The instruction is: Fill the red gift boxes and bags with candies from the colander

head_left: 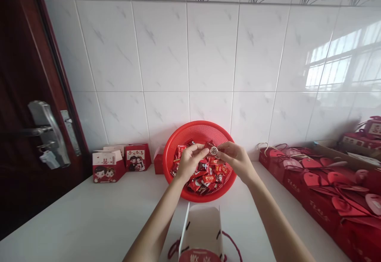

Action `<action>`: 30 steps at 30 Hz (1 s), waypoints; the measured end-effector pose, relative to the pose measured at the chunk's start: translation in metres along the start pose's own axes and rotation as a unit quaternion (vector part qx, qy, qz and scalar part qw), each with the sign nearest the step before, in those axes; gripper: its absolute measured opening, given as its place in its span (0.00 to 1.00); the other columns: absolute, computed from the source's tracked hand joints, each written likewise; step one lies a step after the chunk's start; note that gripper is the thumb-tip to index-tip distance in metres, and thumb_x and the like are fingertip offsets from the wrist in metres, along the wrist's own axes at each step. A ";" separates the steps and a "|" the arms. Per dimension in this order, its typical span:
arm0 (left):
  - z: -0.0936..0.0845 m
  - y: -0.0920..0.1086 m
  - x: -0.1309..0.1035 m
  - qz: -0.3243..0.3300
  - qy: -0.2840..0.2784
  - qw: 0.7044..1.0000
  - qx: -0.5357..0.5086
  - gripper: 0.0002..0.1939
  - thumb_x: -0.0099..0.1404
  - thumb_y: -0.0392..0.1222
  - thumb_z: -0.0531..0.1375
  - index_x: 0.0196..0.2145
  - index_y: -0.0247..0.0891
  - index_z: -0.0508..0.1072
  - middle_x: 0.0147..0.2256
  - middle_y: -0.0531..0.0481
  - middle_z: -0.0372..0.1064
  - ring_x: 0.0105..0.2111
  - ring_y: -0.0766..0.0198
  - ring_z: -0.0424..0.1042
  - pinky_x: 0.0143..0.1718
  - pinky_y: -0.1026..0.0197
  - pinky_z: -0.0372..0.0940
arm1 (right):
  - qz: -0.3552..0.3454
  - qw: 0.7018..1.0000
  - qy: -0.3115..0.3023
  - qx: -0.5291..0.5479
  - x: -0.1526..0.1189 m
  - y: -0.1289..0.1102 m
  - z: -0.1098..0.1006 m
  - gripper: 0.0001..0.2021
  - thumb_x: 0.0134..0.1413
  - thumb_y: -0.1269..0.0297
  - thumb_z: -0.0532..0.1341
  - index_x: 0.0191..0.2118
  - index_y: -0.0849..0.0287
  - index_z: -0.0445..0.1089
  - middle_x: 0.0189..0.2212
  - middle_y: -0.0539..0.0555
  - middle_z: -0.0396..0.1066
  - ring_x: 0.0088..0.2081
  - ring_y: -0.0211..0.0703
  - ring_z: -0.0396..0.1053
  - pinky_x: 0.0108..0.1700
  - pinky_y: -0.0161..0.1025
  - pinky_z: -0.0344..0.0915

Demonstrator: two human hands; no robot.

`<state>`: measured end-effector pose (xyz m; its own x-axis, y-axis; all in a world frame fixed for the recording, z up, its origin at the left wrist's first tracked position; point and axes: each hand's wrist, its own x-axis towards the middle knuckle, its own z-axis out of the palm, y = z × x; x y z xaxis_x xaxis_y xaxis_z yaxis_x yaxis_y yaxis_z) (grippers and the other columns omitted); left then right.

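Note:
My left hand (189, 162) and my right hand (236, 159) are raised over a round red plastic basket (195, 129). Between them they pinch a small red wrapped candy (213, 150) with a dark character on a pale patch. Each hand is closed on one side of it, thumb against fingers. Several wrapped candies (208, 178) in red, white and dark wrappers lie heaped in the basket below. Nearer to me, between my forearms, stands an open gift box (202, 224) with a pale inside and dark red cord at its sides; its lower part is cut off by the frame.
Small red and white boxes with cartoon couples (108, 167) stand at the left against the tiled wall (166, 56). Along the right side are many red boxes with heart-shaped tops (321, 178). A dark wooden door with a metal handle (49, 133) is at far left.

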<state>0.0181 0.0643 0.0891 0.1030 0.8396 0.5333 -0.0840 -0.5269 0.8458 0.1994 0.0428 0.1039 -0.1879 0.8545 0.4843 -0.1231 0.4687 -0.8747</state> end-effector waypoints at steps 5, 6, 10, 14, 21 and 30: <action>-0.020 -0.019 0.007 -0.018 -0.010 0.986 0.165 0.17 0.64 0.53 0.61 0.37 0.37 0.80 0.39 0.44 0.81 0.41 0.54 0.79 0.47 0.54 0.73 | -0.020 0.998 0.066 -0.001 0.001 0.001 -0.012 0.24 0.40 0.44 0.75 0.34 0.59 0.73 0.28 0.53 0.76 0.29 0.43 0.73 0.36 0.43 0.75; -0.023 -0.025 0.008 -0.025 -0.011 0.976 0.217 0.14 0.64 0.50 0.60 0.37 0.37 0.80 0.39 0.44 0.81 0.41 0.54 0.80 0.47 0.54 0.73 | -0.028 0.997 0.074 -0.007 0.001 0.002 -0.015 0.24 0.40 0.43 0.74 0.35 0.59 0.73 0.28 0.54 0.76 0.29 0.43 0.73 0.36 0.44 0.75; -0.028 -0.045 0.007 -0.049 -0.015 0.944 0.325 0.09 0.58 0.38 0.62 0.35 0.38 0.81 0.37 0.45 0.81 0.40 0.52 0.79 0.48 0.52 0.72 | -0.059 0.993 0.087 -0.044 0.001 0.003 -0.024 0.24 0.44 0.42 0.72 0.36 0.58 0.73 0.29 0.55 0.77 0.31 0.47 0.75 0.37 0.46 0.76; -0.026 -0.049 0.005 -0.048 -0.033 0.928 0.368 0.14 0.51 0.34 0.66 0.37 0.40 0.82 0.42 0.46 0.80 0.45 0.50 0.77 0.54 0.50 0.69 | -0.093 0.982 0.112 -0.124 0.001 0.003 -0.028 0.16 0.50 0.49 0.69 0.36 0.58 0.73 0.31 0.56 0.77 0.33 0.47 0.75 0.37 0.45 0.74; -0.034 -0.048 0.006 -0.075 -0.039 0.925 0.371 0.15 0.51 0.36 0.69 0.38 0.40 0.84 0.41 0.46 0.81 0.43 0.50 0.79 0.51 0.51 0.71 | -0.099 0.970 0.119 -0.188 -0.001 -0.003 -0.032 0.09 0.53 0.57 0.65 0.34 0.58 0.71 0.30 0.55 0.77 0.32 0.45 0.74 0.36 0.43 0.71; -0.036 -0.035 0.012 -0.081 0.028 0.987 0.135 0.25 0.45 0.46 0.75 0.42 0.36 0.82 0.44 0.42 0.81 0.48 0.49 0.78 0.52 0.49 0.72 | -0.047 0.991 0.079 -0.093 -0.001 -0.003 -0.029 0.13 0.50 0.54 0.68 0.36 0.58 0.71 0.30 0.55 0.77 0.32 0.47 0.76 0.37 0.45 0.74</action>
<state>-0.0133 0.0973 0.0651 0.0377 0.9180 0.3948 0.1964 -0.3942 0.8978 0.2283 0.0471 0.1054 -0.0270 0.8232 0.5671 0.0516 0.5677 -0.8216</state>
